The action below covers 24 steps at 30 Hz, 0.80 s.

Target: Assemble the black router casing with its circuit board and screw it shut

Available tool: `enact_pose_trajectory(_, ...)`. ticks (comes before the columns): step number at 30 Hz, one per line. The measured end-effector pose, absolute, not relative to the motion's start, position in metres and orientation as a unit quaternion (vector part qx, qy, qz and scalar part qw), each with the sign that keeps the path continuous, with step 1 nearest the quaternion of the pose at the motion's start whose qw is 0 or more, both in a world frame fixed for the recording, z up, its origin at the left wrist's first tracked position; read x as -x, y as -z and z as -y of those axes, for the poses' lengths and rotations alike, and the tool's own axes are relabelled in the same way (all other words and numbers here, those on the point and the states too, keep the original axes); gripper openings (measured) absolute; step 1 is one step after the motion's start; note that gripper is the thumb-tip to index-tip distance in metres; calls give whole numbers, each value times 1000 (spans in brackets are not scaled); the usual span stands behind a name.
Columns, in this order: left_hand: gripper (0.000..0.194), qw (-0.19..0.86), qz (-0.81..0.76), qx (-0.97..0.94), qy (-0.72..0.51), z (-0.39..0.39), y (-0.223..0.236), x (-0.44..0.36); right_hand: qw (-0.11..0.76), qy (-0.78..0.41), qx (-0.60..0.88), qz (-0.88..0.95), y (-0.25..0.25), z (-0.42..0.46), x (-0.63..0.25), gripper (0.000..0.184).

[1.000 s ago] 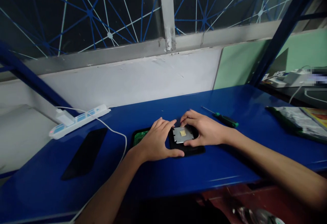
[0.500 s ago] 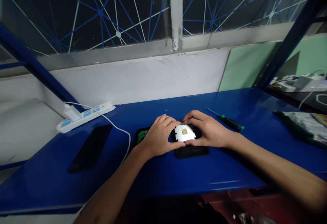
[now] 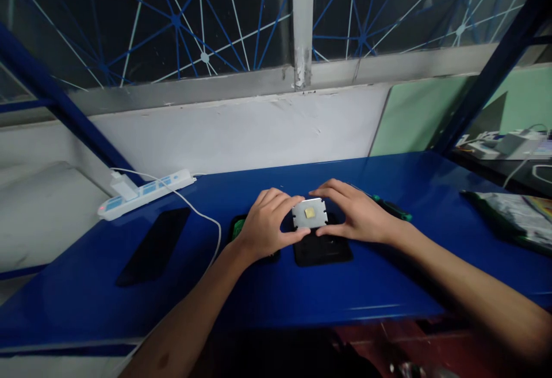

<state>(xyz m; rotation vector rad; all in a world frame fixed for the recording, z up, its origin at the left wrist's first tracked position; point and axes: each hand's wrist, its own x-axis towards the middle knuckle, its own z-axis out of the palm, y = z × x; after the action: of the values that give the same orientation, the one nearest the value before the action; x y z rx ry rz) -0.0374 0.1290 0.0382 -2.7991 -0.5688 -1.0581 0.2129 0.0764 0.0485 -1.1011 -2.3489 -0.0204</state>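
1. In the head view, the work looked partway through. The metal plate (image 3: 310, 222) was up in the hands, with its yellow square (image 3: 310, 213) already stuck or resting on it.
2. Still undone, by the look of it: the green board (image 3: 237, 227) lay exposed toward 9 o'clock from the plate, and the black cover (image 3: 323, 251) lay separate at 6 o'clock. Nothing showed these parts joined. The screwdriver (image 3: 392, 210) lay aside at 3 o'clock, with no hand on it.
3. The plate was over the far edge of the cover, above the blue table (image 3: 345, 303); its exact height could not be told.
4. Its broad face, with the yellow square, pointed up toward the wearer. Its long axis ran nearly from 9 to 3 o'clock, with notches at both short ends.
5. The left hand (image 3: 269, 225) gripped the plate's left end between thumb and forefinger. The right hand (image 3: 360, 214) curved around the right end; whether its fingertips touched the edges could not be told.
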Motion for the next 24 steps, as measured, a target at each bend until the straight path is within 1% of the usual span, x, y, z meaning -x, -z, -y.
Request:
enact_pose_trajectory(2, 46, 49, 188, 917, 349, -129, -40, 37, 272, 12, 410, 870, -48, -77, -214, 63)
enact_pose_trajectory(4, 46, 49, 194, 916, 348, -129, -40, 38, 276, 13, 411, 869, -47, -78, -213, 60)
enact_pose_trajectory(16, 48, 54, 199, 920, 334, -135, -39, 41, 310, -20, 413, 856, -45, -76, -212, 51)
enact_pose_trajectory(24, 51, 51, 221, 919, 324, -134, -40, 42, 337, -27, 408, 848, -44, -77, -212, 52)
